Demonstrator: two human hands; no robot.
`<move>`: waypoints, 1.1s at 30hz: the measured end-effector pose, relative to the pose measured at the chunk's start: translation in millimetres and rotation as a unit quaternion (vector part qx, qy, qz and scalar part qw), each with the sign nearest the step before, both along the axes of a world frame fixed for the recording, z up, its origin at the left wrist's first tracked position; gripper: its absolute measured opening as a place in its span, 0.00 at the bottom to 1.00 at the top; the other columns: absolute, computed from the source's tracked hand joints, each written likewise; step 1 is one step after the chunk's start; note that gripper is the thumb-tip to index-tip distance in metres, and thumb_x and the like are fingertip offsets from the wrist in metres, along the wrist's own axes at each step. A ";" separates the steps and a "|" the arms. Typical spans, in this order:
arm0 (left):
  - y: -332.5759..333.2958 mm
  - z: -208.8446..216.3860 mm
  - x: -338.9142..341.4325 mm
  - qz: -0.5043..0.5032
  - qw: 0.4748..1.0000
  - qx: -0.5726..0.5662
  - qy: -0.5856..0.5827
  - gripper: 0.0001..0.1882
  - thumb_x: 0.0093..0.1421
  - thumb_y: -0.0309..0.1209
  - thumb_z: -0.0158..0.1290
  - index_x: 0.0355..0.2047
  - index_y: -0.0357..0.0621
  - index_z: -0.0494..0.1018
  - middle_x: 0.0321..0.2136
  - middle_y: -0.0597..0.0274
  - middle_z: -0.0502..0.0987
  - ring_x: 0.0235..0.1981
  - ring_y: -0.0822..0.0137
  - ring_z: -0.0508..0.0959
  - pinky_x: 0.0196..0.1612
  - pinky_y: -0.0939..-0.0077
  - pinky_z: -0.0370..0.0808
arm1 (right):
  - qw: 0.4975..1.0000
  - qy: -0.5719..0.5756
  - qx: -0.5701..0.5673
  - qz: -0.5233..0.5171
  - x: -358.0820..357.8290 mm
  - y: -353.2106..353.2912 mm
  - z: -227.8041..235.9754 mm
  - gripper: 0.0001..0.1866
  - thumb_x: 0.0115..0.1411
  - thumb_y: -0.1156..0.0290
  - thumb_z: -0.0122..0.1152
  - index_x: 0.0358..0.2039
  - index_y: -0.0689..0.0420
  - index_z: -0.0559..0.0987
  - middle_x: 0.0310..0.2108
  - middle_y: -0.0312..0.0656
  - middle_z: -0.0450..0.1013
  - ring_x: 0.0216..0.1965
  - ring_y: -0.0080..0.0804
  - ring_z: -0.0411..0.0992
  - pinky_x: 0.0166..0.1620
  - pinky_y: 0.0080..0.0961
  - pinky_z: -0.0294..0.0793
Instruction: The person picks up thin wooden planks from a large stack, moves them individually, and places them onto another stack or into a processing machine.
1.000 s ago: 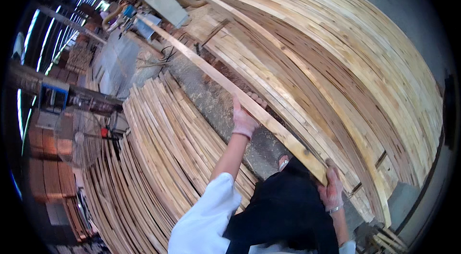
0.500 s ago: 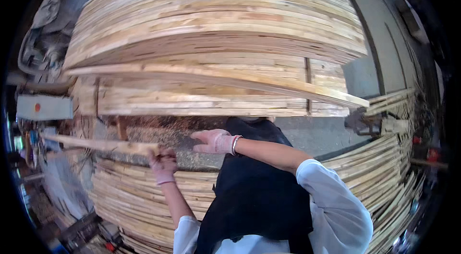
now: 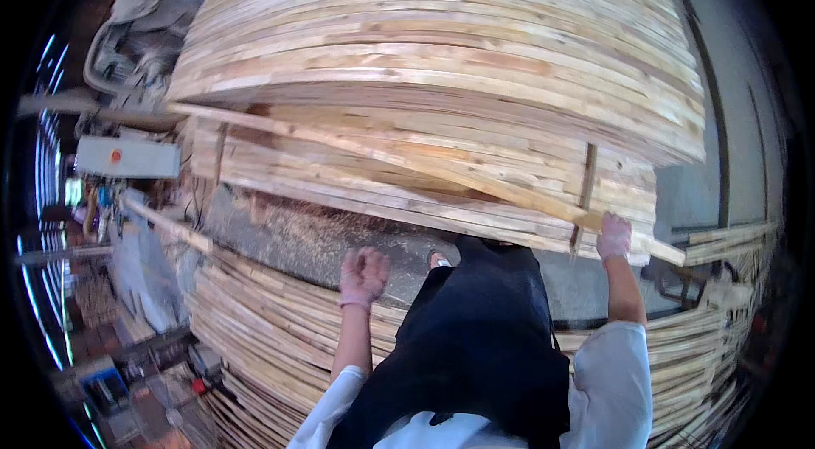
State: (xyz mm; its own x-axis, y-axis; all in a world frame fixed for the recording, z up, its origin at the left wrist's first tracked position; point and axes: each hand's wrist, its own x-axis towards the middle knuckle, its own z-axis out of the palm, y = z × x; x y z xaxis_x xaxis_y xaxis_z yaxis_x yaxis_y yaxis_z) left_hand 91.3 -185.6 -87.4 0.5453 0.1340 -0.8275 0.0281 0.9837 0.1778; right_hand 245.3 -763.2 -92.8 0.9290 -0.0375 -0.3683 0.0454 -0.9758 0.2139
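Floor (image 3: 407,237): grey, conc. by the look, strewn w/ pale chips & sawdust in the aisle btwn the wood piles. Dim workshop; far L side has bright slits (image 3: 42,305) in a dark wall.

Big board stack (image 3: 441,33) fills the top; lower tier (image 3: 340,173) of boards in front, w/ a crosswise strip (image 3: 587,177) nr its R end. Slanted plank (image 3: 543,201) lies diag. across that tier, its R end jutting past the tier's edge. R hand (image 3: 615,237), gloved, is on the plank nr that end, fingers closed over it; thumb too blurred to make out.

L hand (image 3: 365,277), also gloved, hangs above the aisle edge, empty, fingers loosely bent & a bit apart.

Pile of thin strips (image 3: 280,305) runs below the aisle, cont. R of the body. Upper L: grey control box (image 3: 127,158) w/ orange-red button, pipework (image 3: 119,67) behind. Another plank (image 3: 170,224) runs from nr the box to the strip pile, well apart from L hand. Dark apron (image 3: 475,322) blocks view of mid aisle & part of the pile; sandalled foot (image 3: 437,260) just beside it.
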 end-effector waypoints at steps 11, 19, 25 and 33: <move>-52.3 -7.4 97.0 -0.028 0.999 -0.016 0.016 0.20 0.60 0.51 0.47 0.30 0.47 0.71 0.29 0.59 0.74 0.26 0.58 0.72 0.40 0.57 0.73 | 0.996 0.035 0.042 0.070 -75.9 3.6 59.2 0.16 0.42 0.65 0.67 0.32 0.56 0.74 0.29 0.46 0.73 0.35 0.44 0.73 0.42 0.38 0.70; -26.2 -11.4 64.8 -0.007 0.999 -0.026 -0.025 0.34 0.55 0.68 0.36 0.26 0.47 0.68 0.14 0.69 0.61 0.19 0.66 0.63 0.35 0.62 0.68 | 0.971 0.226 -0.047 0.061 -206.9 53.1 69.0 0.20 0.39 0.51 0.70 0.32 0.45 0.80 0.29 0.39 0.77 0.34 0.38 0.76 0.36 0.31 0.74; -1.0 13.2 5.0 0.012 0.996 -0.041 -0.075 0.34 0.57 0.65 0.32 0.25 0.47 0.71 0.10 0.69 0.60 0.13 0.65 0.63 0.30 0.63 0.70 | 0.984 0.141 0.107 -0.035 -260.7 39.6 23.5 0.18 0.42 0.58 0.69 0.35 0.47 0.79 0.28 0.42 0.76 0.32 0.44 0.76 0.36 0.35 0.74; 42.9 39.3 -20.8 0.079 0.981 -0.007 -0.177 0.27 0.60 0.58 0.35 0.22 0.48 0.67 0.12 0.65 0.65 0.15 0.65 0.67 0.34 0.65 0.71 | 0.976 0.067 0.172 0.115 -192.5 92.8 32.4 0.15 0.47 0.60 0.67 0.36 0.49 0.78 0.28 0.45 0.75 0.33 0.46 0.75 0.38 0.41 0.73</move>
